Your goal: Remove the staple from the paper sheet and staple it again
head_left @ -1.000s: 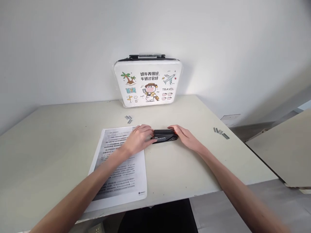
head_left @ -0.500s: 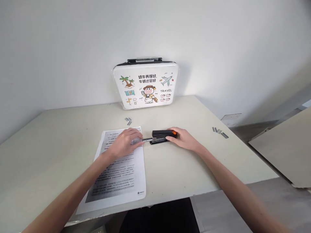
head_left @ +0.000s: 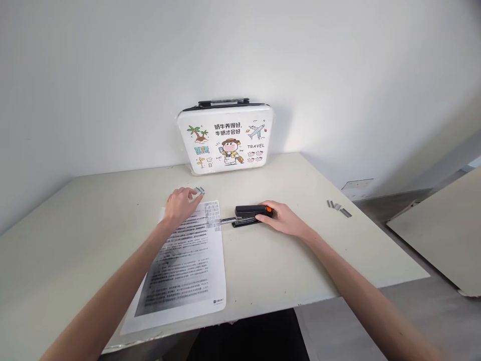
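A black stapler [head_left: 251, 210] with an orange patch at its rear lies on the table, with my right hand [head_left: 280, 216] wrapped round its back end. Its metal staple slide [head_left: 227, 220] sticks out to the left, reaching the edge of a printed sheet [head_left: 184, 271]. Over the top of that sheet, my left hand [head_left: 181, 204] reaches forward, thumb and fingers apart. Its fingertips are right at several grey staple strips [head_left: 200, 190]; whether they touch them I cannot tell.
A white cartoon-printed case [head_left: 227, 138] with a black handle stands against the wall at the back of the table [head_left: 263, 271]. More staple strips [head_left: 338, 207] lie near the table's right edge. A pale panel [head_left: 443, 225] is beyond that edge.
My left hand has left the stapler's slide and moved forward and left to the staple strips. My right hand still holds the stapler. The view has shifted slightly.
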`<state>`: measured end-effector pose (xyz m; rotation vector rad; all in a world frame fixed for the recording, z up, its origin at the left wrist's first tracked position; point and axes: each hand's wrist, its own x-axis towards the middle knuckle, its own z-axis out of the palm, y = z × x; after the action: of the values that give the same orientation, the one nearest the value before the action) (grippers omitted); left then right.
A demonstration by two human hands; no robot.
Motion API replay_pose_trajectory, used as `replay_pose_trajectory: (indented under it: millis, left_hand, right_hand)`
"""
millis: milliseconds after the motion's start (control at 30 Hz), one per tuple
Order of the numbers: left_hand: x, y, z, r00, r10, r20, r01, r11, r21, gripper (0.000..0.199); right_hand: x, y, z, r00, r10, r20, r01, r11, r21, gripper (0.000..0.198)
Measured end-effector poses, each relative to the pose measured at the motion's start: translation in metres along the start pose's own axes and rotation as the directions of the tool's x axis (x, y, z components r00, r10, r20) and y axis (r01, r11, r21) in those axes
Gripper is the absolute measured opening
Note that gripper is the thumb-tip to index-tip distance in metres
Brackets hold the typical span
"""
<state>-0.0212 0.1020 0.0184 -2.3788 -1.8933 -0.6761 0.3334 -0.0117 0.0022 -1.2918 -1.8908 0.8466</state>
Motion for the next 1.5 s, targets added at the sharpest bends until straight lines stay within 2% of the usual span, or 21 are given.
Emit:
replay_pose_trajectory:
  millis: [133,267,367,500,633,800,933,1033,1167,1500]
  left_hand:
    - [0.013,0.009,0.011,1.0,-0.011,-0.003,0.011,1.0,0.005,0.027]
    - [0.013,0.019,0.01,1.0,0.017,0.006,-0.017,0.999,-0.031,0.023]
    - [0.0,0.033,0.001,0.997,0.06,0.04,-0.05,0.975,-0.218,0.028]
    - [-0.026,0.056,-0.015,0.987,0.134,0.084,-0.078,0.876,-0.476,0.039]
    - [-0.045,0.069,-0.024,0.978,0.152,0.141,-0.049,0.831,-0.554,0.045]
    - [-0.055,0.07,-0.024,0.972,0.164,0.169,-0.022,0.778,-0.628,0.041]
    - [-0.06,0.066,-0.021,0.967,0.201,0.155,-0.069,0.796,-0.602,0.038]
    - [-0.063,0.065,-0.019,0.957,0.275,0.096,-0.189,0.835,-0.517,0.036]
    - [-0.068,0.065,-0.018,0.916,0.4,0.035,-0.349,0.836,-0.425,0.035]
    - [-0.07,0.065,-0.011,0.887,0.452,0.093,-0.396,0.849,-0.349,0.028]
  right_hand:
    - [0.0,0.001,0.0,1.0,-0.01,0.003,0.01,1.0,0.012,0.03]
    - [0.001,0.0,0.0,1.0,-0.011,-0.01,0.011,1.0,0.002,0.03]
    - [0.001,-0.001,-0.001,1.0,-0.016,-0.005,0.016,1.0,0.0,0.028]
    - [0.001,-0.003,-0.002,1.0,-0.003,-0.005,0.003,1.0,-0.011,0.025]
    - [0.001,-0.003,-0.001,1.0,0.007,-0.002,-0.007,1.0,-0.011,0.024]
    - [0.001,-0.004,0.0,1.0,0.014,-0.008,-0.014,0.999,-0.033,0.023]
    - [0.001,-0.004,0.0,1.0,0.02,-0.011,-0.02,0.999,-0.043,0.026]
    - [0.001,-0.003,0.001,1.0,0.017,-0.01,-0.017,0.998,-0.055,0.027]
    - [0.002,0.0,0.001,1.0,0.019,-0.009,-0.019,0.997,-0.072,0.028]
    - [0.003,-0.003,-0.002,1.0,0.024,0.005,-0.024,0.996,-0.083,0.026]
